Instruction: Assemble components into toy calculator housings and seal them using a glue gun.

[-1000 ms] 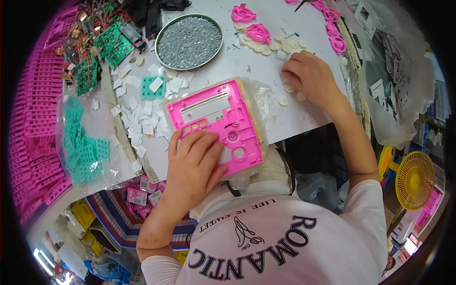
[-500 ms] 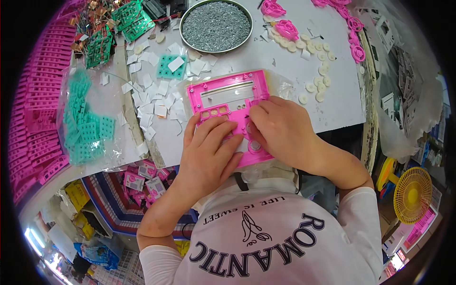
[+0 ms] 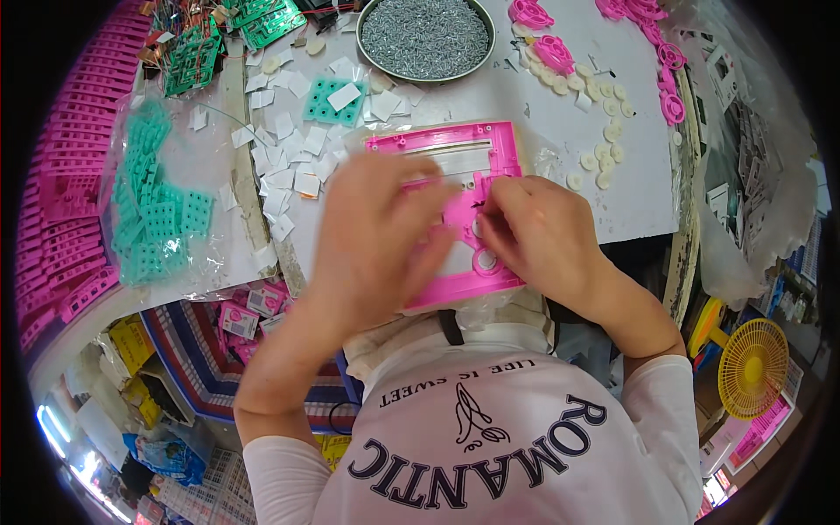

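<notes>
A pink plastic housing (image 3: 468, 287) lies open side up near the table's front edge, with a long window slot across its far part. My right hand (image 3: 549, 226) rests over its right side, fingers bent and pinched close to a small dark bit on the housing. Whatever those fingertips hold is hidden. My left hand (image 3: 366, 234) hovers over the housing's left side, its fingers smeared by motion. Under and around the housing, clear plastic film (image 3: 547, 150) shows.
A round tin of small metal screws (image 3: 426, 39) stands beyond the housing. White paper squares (image 3: 282, 122), a teal rubber keypad (image 3: 325, 99) and a pile of teal keypads (image 3: 162, 214) lie left. Cream discs (image 3: 604, 150) and pink rings (image 3: 555, 54) lie right; green circuit boards (image 3: 194, 57) far left.
My left hand has lifted off the housing and is moving, now blurred. The right hand keeps its pinch at the same part of the housing. The whole view has shifted slightly.
</notes>
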Action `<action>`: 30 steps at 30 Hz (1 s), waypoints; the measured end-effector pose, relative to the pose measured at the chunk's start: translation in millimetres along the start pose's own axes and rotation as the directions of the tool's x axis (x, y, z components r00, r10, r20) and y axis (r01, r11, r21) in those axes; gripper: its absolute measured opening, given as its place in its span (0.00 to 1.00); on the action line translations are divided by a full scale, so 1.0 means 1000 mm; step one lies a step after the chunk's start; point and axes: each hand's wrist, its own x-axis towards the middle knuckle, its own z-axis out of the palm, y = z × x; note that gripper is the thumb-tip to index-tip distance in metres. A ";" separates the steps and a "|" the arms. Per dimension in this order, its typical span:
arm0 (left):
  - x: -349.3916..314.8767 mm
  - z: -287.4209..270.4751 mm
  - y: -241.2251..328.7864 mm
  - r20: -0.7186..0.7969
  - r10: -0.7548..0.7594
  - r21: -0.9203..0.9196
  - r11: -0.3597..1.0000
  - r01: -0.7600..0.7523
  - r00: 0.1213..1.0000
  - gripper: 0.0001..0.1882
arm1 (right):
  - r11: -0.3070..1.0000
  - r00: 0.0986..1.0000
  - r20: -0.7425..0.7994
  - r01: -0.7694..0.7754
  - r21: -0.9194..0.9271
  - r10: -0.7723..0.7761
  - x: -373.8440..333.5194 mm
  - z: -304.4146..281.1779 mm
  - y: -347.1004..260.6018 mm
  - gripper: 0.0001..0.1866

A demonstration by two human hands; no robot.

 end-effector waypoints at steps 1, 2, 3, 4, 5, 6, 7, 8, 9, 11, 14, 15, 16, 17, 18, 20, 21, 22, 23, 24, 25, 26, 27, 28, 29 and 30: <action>0.018 -0.003 -0.014 -0.107 0.078 0.082 0.994 -0.069 0.991 0.16 | 1.000 1.000 -0.001 -0.017 0.006 0.017 0.000 0.000 -0.001 0.09; 0.040 -0.004 -0.031 -0.209 0.162 0.173 0.977 -0.126 0.964 0.13 | 0.999 0.999 0.017 -0.034 0.040 0.034 0.000 -0.003 -0.001 0.10; 0.062 -0.005 -0.049 -0.191 0.137 0.190 0.977 -0.101 0.972 0.11 | 0.996 0.998 0.036 -0.050 0.075 0.047 0.002 -0.007 -0.002 0.11; 0.082 -0.006 -0.064 -0.173 0.111 0.207 0.976 -0.074 0.979 0.09 | 0.992 0.997 0.057 -0.065 0.110 0.059 0.003 -0.013 -0.003 0.12; 0.099 -0.009 -0.070 -0.186 0.116 0.327 0.944 -0.050 0.976 0.08 | 0.981 0.996 0.022 -0.089 0.172 0.086 0.006 -0.020 -0.002 0.13; 0.115 -0.007 -0.075 -0.196 0.129 0.435 0.900 -0.031 0.972 0.10 | 0.966 0.992 -0.015 -0.118 0.230 0.124 0.007 -0.030 0.001 0.13; 0.121 -0.005 -0.087 -0.101 0.088 0.474 0.880 -0.030 0.991 0.09 | 0.946 0.986 -0.047 -0.137 0.294 0.157 0.010 -0.041 0.007 0.14; 0.124 -0.003 -0.101 -0.009 0.042 0.508 0.861 -0.032 0.999 0.09 | 0.961 0.963 -0.222 -0.092 0.260 0.152 0.014 -0.057 0.019 0.15; 0.129 -0.002 -0.105 0.086 0.010 0.525 0.849 -0.054 0.996 0.08 | 0.966 0.873 -0.478 0.036 0.254 0.093 0.012 -0.075 0.040 0.10; 0.137 0.002 -0.102 0.089 0.064 0.498 0.861 -0.100 0.994 0.08 | 0.917 0.538 -0.843 0.335 0.218 0.004 0.034 -0.112 0.077 0.10; 0.132 0.010 -0.107 0.108 0.035 0.484 0.871 -0.083 0.993 0.07 | 0.812 0.569 -0.821 0.494 0.311 -0.032 0.077 -0.147 0.097 0.17; 0.134 0.012 -0.109 0.114 0.021 0.479 0.875 -0.073 0.993 0.07 | 0.758 0.622 -0.782 0.534 0.374 -0.053 0.089 -0.157 0.099 0.20; 0.134 0.012 -0.110 0.124 0.037 0.483 0.870 -0.093 0.992 0.07 | 0.693 0.670 -0.738 0.570 0.441 -0.081 0.102 -0.164 0.099 0.24; 0.135 0.013 -0.113 0.134 0.053 0.487 0.866 -0.112 0.990 0.07 | 0.622 0.713 -0.692 0.595 0.509 -0.116 0.113 -0.170 0.099 0.27; 0.136 0.012 -0.115 0.144 0.070 0.489 0.862 -0.132 0.987 0.07 | 0.590 0.763 -0.628 0.579 0.563 -0.150 0.116 -0.173 0.093 0.28; 0.136 0.007 -0.105 0.082 0.051 0.480 0.873 -0.084 0.995 0.08 | 0.575 0.861 -0.466 0.491 0.654 -0.205 0.116 -0.174 0.077 0.27; 0.137 0.004 -0.100 0.050 0.043 0.474 0.878 -0.061 0.998 0.09 | 0.568 0.886 -0.414 0.456 0.685 -0.211 0.117 -0.169 0.071 0.25; 0.138 0.002 -0.096 0.078 -0.013 0.483 0.875 -0.027 0.997 0.10 | 0.564 0.908 -0.360 0.417 0.713 -0.216 0.118 -0.164 0.065 0.23; 0.141 0.002 -0.091 0.105 -0.060 0.489 0.872 0.001 0.993 0.10 | 0.542 0.913 -0.352 0.405 0.736 -0.204 0.121 -0.155 0.063 0.21; 0.144 0.001 -0.086 0.132 -0.107 0.496 0.868 0.028 0.986 0.11 | 0.450 0.918 -0.340 0.397 0.800 -0.205 0.120 -0.143 0.059 0.20; 0.139 -0.001 -0.077 0.169 -0.057 0.449 0.893 -0.025 0.984 0.08 | 0.346 0.921 -0.327 0.383 0.856 -0.211 0.122 -0.130 0.055 0.19; 0.129 0.001 -0.061 0.212 0.008 0.382 0.920 -0.091 0.977 0.06 | 0.281 0.924 -0.314 0.367 0.887 -0.217 0.107 -0.118 0.052 0.18; 0.108 -0.002 -0.047 0.244 0.033 0.342 0.932 -0.118 0.969 0.06 | 0.179 0.922 -0.294 0.343 0.922 -0.251 0.100 -0.099 0.047 0.18; 0.088 0.004 -0.033 0.151 0.148 0.281 0.942 -0.186 0.977 0.06 | 0.211 0.920 -0.283 0.343 0.915 -0.271 0.080 -0.091 0.039 0.18; 0.066 0.015 -0.024 0.052 0.256 0.225 0.939 -0.261 0.965 0.06 | 0.132 0.901 -0.299 0.353 0.926 -0.315 0.071 -0.080 0.039 0.21; 0.047 0.015 -0.010 0.061 0.210 0.161 0.963 -0.217 0.976 0.06 | 0.074 0.891 -0.337 0.375 0.924 -0.303 0.058 -0.077 0.024 0.21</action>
